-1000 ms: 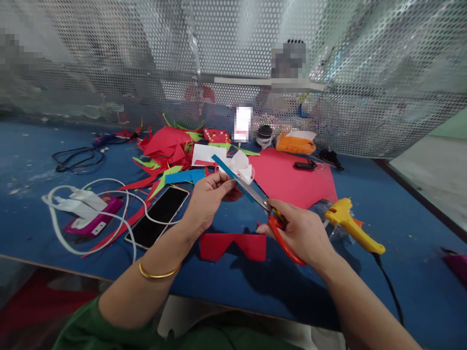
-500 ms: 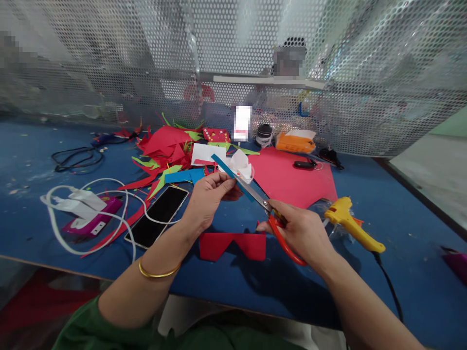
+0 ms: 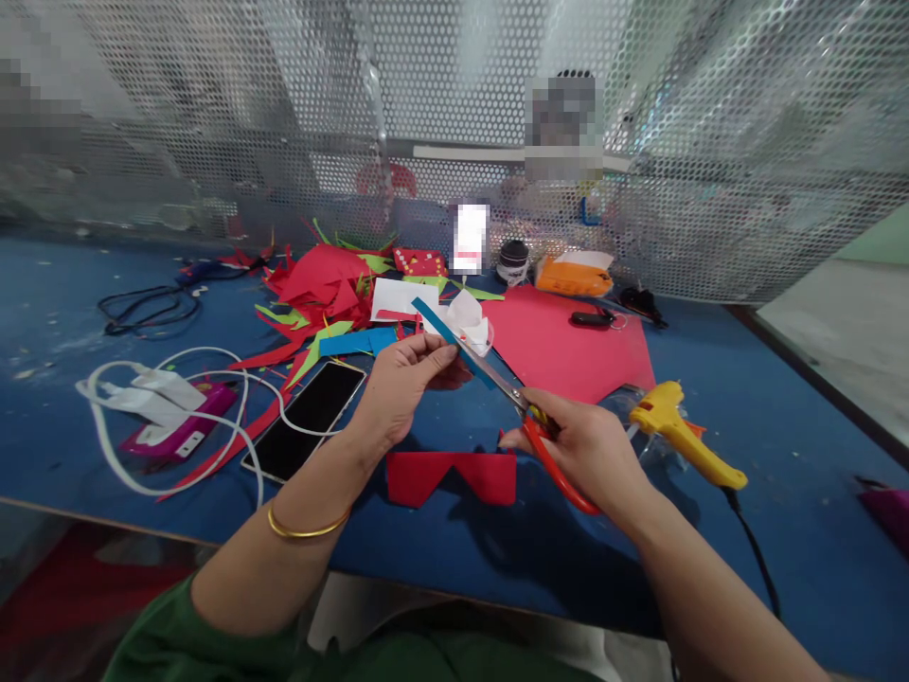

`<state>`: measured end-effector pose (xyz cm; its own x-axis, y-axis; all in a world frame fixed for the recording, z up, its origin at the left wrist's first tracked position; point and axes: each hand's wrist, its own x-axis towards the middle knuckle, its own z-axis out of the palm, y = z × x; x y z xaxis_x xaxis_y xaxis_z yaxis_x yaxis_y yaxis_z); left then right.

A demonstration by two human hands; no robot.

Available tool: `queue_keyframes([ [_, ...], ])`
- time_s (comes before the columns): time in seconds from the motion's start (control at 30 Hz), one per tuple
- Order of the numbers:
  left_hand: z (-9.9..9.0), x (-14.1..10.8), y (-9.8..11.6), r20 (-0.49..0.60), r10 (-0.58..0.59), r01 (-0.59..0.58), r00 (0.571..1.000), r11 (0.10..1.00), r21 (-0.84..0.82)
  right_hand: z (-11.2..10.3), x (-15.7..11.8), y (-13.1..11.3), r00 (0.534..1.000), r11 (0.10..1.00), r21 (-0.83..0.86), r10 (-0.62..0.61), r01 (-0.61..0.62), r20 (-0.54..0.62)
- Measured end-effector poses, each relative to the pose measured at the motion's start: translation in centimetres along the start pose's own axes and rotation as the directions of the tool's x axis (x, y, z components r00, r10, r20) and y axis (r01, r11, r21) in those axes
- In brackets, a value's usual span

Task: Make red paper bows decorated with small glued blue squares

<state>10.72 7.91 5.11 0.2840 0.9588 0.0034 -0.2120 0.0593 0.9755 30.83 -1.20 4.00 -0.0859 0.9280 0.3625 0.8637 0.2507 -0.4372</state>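
While the left hand (image 3: 418, 369) pinches a narrow blue strip (image 3: 429, 314) between thumb and fingers, the right hand (image 3: 589, 455) has its fingers wrapped round the handles of the scissors (image 3: 558, 474), whose blades lie along that strip. The strip is raised above the blue table (image 3: 398, 568), in front of the person, slanting from upper left to lower right; how far the blades stand apart cannot be told. The step in hand appears to be a lengthwise cut. For a straight edge, the pinch is best placed close to the blade but beside its line, since the left thumb lies very near the metal. Light tension in the paper should prevent buckling, and long, even strokes should leave fewer nicks than short snips. Turning the strip rather than the wrist would probably steady the line. A red notched piece (image 3: 418, 476) lies flat below the hands, near the table's front edge, and a yellow glue gun (image 3: 682, 436) rests to the right, well apart from the cut.
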Motion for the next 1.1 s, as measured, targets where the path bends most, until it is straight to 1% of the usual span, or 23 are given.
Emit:
queue_keyframes([
  [0.1, -0.1, 0.0, 0.4, -0.018, 0.014, -0.015, 1.000, 1.000, -0.027, -0.2, 0.0, 0.0, 0.997, 0.995, 0.085, 0.050, -0.055, 0.060],
  [0.2, -0.2, 0.2, 0.7, -0.053, 0.052, -0.053, 0.997, 0.998, -0.033, -0.2, 0.0, 0.0, 0.995, 0.992, 0.106, 0.057, -0.065, 0.085],
  [0.33, -0.2, 0.3, 0.8, -0.077, 0.067, -0.068, 0.995, 0.998, -0.014, -0.1, 0.0, 0.1, 0.999, 0.999, 0.041, 0.020, -0.021, 0.036],
  [0.47, -0.2, 0.2, 0.8, -0.074, 0.076, -0.076, 0.994, 0.997, -0.003, 0.1, -0.1, 0.1, 0.999, 0.999, -0.019, -0.038, 0.038, -0.020],
  [0.8, 0.1, 0.0, 0.2, -0.042, 0.066, -0.065, 0.997, 0.998, 0.024, 0.0, -0.1, -0.1, 0.992, 0.988, -0.099, -0.120, 0.115, -0.048],
  [0.93, 0.3, -0.1, -0.2, -0.040, 0.048, -0.047, 0.998, 0.999, 0.025, 0.3, -0.1, -0.2, 0.990, 0.988, -0.095, -0.128, 0.122, -0.065],
  [1.1, 0.4, -0.1, -0.4, -0.030, 0.054, -0.054, 0.998, 0.998, 0.013, 0.5, 0.0, -0.1, 0.992, 0.992, -0.077, -0.110, 0.105, -0.068],
])
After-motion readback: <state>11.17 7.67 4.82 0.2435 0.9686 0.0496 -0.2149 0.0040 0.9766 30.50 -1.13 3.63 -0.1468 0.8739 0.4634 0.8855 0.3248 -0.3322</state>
